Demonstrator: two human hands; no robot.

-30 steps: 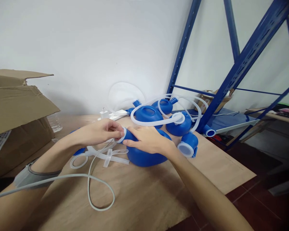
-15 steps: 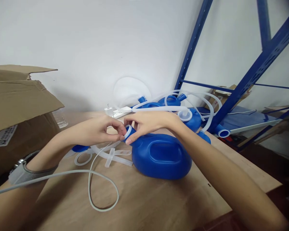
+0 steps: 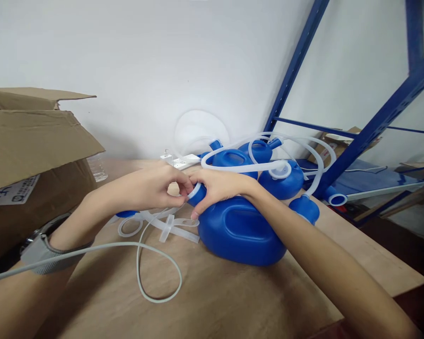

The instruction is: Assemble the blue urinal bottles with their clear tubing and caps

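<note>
Blue plastic makes up the container (image 3: 247, 230) lying on the wooden table (image 3: 215, 306), just in front of the person, with its handle recess facing up and its short neck pointing to the left. A white ring (image 3: 197, 189) sits around the mouth of that neck. The left hand (image 3: 159, 186) is nearly closed, thumb and fingers curled into a pinch on the ring's rim (the exact fingertip contact is partly hidden). The right hand (image 3: 219, 186) is half closed and arched over the neck, thumb on the near side and fingers beyond, holding the container; its wrist and forearm pass above the body.

Just left of the container lie a translucent strap (image 3: 167, 228), a length of hose (image 3: 187, 234) and a loose ring (image 3: 130, 227). A grey cable (image 3: 159, 301) loops on the tabletop and crosses in front of the left forearm, which wears a grey band (image 3: 53, 261).

Behind the hands stand more blue containers (image 3: 281, 181), with a pale corrugated tube (image 3: 233, 167) draped across them, and a white power strip (image 3: 186, 161). An open cardboard box (image 3: 38, 141) stands at the left; a blue metal rack (image 3: 298, 66) rises at the right.
</note>
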